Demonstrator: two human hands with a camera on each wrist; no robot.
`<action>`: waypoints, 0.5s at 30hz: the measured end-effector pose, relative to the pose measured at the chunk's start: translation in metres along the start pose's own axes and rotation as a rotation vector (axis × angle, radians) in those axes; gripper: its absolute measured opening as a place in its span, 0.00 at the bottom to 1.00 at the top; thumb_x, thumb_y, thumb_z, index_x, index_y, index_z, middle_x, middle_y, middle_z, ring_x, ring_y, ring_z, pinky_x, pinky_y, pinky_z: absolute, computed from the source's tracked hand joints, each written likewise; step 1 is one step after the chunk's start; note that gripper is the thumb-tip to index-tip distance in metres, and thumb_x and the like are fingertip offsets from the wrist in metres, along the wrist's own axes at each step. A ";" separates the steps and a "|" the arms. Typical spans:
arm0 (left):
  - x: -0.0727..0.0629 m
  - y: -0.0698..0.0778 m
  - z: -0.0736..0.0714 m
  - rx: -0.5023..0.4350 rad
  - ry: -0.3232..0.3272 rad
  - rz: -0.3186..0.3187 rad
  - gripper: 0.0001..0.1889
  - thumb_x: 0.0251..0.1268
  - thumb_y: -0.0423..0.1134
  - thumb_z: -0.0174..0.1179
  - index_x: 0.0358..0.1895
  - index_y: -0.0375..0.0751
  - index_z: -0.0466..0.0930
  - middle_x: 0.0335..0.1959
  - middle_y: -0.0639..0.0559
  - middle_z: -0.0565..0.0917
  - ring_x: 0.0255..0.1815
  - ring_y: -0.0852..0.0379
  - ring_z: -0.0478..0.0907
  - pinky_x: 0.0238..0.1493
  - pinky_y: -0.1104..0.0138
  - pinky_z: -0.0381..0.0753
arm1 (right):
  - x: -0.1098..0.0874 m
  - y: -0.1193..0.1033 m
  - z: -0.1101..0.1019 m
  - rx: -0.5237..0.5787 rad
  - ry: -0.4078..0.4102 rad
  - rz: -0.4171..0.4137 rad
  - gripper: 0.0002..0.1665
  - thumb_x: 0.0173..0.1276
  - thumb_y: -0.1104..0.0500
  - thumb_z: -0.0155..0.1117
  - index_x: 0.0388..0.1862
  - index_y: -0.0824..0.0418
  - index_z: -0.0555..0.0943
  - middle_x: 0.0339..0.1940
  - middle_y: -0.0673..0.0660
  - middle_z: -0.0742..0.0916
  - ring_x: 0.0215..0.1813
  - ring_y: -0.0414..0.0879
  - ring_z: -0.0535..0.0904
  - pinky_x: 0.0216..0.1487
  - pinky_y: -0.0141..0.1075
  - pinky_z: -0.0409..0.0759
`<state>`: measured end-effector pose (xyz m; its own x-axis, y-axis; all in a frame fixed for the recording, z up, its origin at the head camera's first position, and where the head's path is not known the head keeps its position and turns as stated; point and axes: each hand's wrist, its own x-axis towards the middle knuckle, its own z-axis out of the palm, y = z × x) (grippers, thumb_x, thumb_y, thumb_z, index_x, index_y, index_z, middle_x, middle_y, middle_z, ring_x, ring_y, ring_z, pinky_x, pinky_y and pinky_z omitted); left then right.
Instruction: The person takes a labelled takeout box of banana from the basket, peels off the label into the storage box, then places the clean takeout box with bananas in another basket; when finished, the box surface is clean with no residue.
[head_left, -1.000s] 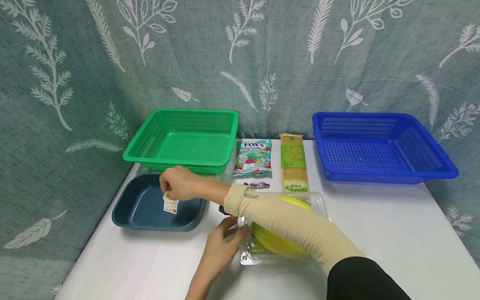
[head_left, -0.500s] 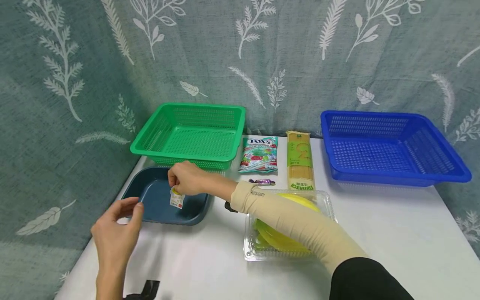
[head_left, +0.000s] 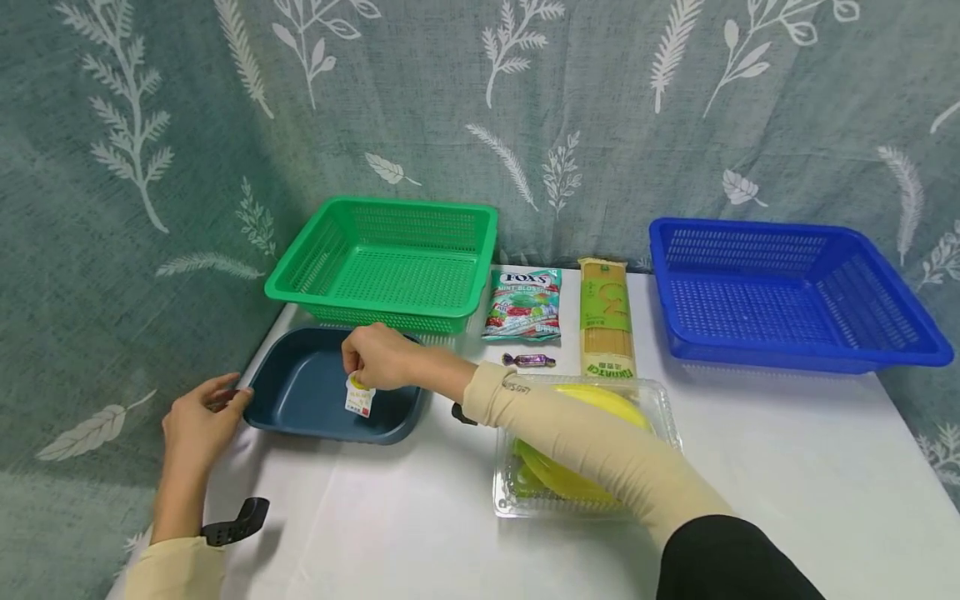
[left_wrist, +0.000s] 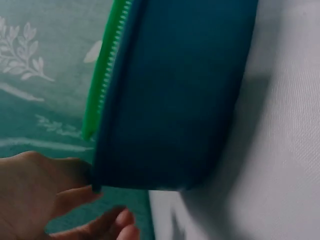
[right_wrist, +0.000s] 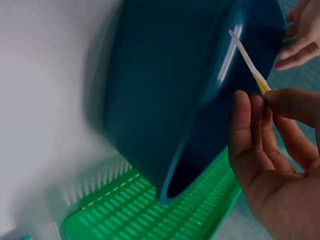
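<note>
My right hand (head_left: 381,357) pinches a small white card (head_left: 359,398) with a yellow top and printing, over the dark blue basin (head_left: 288,421). Seen nearly edge-on in the right wrist view, the card (right_wrist: 249,62) sits between thumb and fingertips. My left hand (head_left: 201,419) is at the basin's left end, thumb right at the rim in the left wrist view, the other fingers loosely bent outside it. Under my right forearm lies a clear plastic clamshell box (head_left: 504,500) with yellow and green contents, partly hidden by the sleeve.
Behind the basin stands a green basket (head_left: 390,321); a blue basket (head_left: 810,354) is at the back right. Between them lie a Fox's candy bag (head_left: 522,307), a noodle pack (head_left: 607,321) and a purple wrapped candy (head_left: 529,361). A patterned curtain (head_left: 450,100) hangs behind and at left.
My left hand has left the clear box and moved left to the basin's left rim. The right hand keeps pinching the card over the basin. The head view has shifted slightly.
</note>
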<state>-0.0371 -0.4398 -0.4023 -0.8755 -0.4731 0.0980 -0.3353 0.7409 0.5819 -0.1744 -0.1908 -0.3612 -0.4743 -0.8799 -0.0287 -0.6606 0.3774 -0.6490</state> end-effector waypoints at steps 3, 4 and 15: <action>0.004 -0.002 0.004 0.007 0.028 0.017 0.20 0.74 0.45 0.57 0.61 0.38 0.82 0.48 0.35 0.86 0.33 0.56 0.84 0.36 0.60 0.71 | 0.002 0.001 0.003 -0.007 -0.010 0.007 0.04 0.69 0.67 0.64 0.38 0.61 0.84 0.37 0.53 0.85 0.35 0.38 0.79 0.34 0.25 0.77; 0.005 -0.001 0.005 -0.001 0.039 0.012 0.19 0.74 0.44 0.57 0.60 0.38 0.83 0.46 0.36 0.86 0.27 0.62 0.82 0.33 0.64 0.71 | 0.003 0.002 0.004 -0.009 -0.011 0.009 0.04 0.69 0.67 0.64 0.38 0.61 0.84 0.37 0.53 0.85 0.35 0.38 0.79 0.33 0.25 0.77; 0.010 0.002 0.008 -0.074 0.054 -0.074 0.16 0.71 0.41 0.62 0.57 0.40 0.86 0.39 0.39 0.88 0.18 0.72 0.75 0.20 0.75 0.75 | 0.010 0.011 0.015 -0.115 -0.049 0.084 0.06 0.68 0.68 0.65 0.37 0.58 0.83 0.35 0.48 0.82 0.33 0.40 0.76 0.30 0.29 0.74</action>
<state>-0.0491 -0.4389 -0.4066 -0.8286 -0.5518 0.0946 -0.3702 0.6668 0.6468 -0.1779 -0.1998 -0.3802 -0.5036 -0.8559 -0.1178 -0.6834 0.4780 -0.5518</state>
